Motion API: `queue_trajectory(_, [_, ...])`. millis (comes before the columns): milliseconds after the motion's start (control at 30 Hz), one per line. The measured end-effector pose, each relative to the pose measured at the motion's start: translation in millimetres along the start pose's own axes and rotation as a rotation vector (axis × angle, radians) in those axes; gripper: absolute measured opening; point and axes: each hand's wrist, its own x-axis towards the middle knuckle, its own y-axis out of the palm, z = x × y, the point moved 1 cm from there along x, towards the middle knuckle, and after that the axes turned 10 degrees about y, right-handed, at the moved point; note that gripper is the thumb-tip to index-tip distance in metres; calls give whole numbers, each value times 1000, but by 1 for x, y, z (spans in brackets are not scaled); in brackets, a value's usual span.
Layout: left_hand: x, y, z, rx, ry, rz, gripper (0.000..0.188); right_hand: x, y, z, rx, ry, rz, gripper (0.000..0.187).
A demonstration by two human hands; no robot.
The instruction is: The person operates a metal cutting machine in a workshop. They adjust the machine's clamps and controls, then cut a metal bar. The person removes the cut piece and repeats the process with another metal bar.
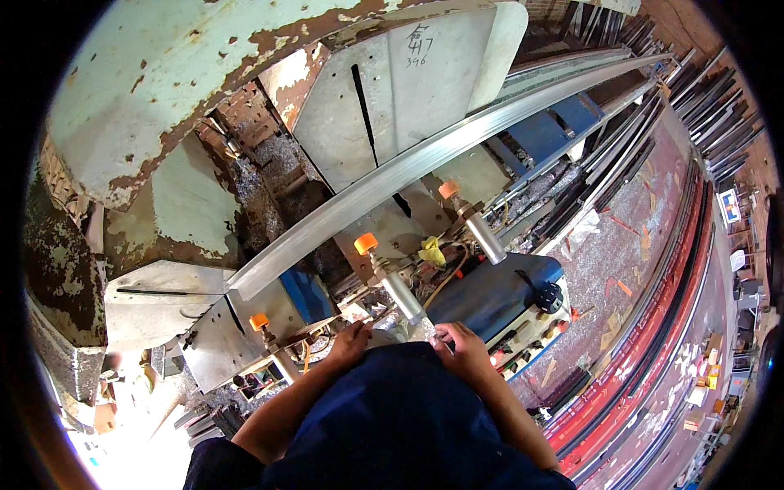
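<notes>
A long silver metal profile [433, 151] runs slantwise across the machine bed, from near left to far right. My left hand [351, 341] is close to my body at the machine's near edge, fingers curled together; what they hold, if anything, is hidden. My right hand [459, 347] is closed at the near end of a silver clamp cylinder [404, 298] with an orange tip [366, 243]. A small pale piece [427, 327] shows by its fingers, too small to name. Both tips of the nearby clamps are apart from the profile.
Another clamp cylinder [487, 237] stands to the right, and a third [284, 366] to the left. Grey guard plates [400, 90] and a peeling green machine housing [147, 90] rise beyond the profile. A dark blue cover [498, 294] lies right of my hands. Red profiles [629, 380] are stacked farther right.
</notes>
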Motion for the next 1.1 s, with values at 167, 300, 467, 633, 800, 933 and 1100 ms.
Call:
queue_trajectory(167, [1, -1, -4, -12, 13, 24, 46, 3, -2, 5, -21, -16, -4, 26])
queue_trajectory(300, [11, -7, -1, 109, -18, 65, 52, 8, 1, 7, -9, 32, -22, 30])
queue_trajectory(467, [39, 12, 33, 441, -255, 90, 55, 45, 12, 42, -114, -181, -228, 45])
queue_trajectory(633, [31, 15, -18, 495, -323, 19, 52, 74, 44, 37, -196, 121, 47, 52])
queue_trajectory(800, [38, 16, 4, 413, -247, 33, 53, 95, 51, 46, -211, 383, 141, 51])
queue_trajectory(933, [49, 22, 59, 413, -194, 3, 52, 101, 53, 60, -246, 427, 146, 49])
queue_trajectory(1100, [73, 38, 85, 297, -164, 43, 50, 103, 56, 49, -242, 429, 204, 52])
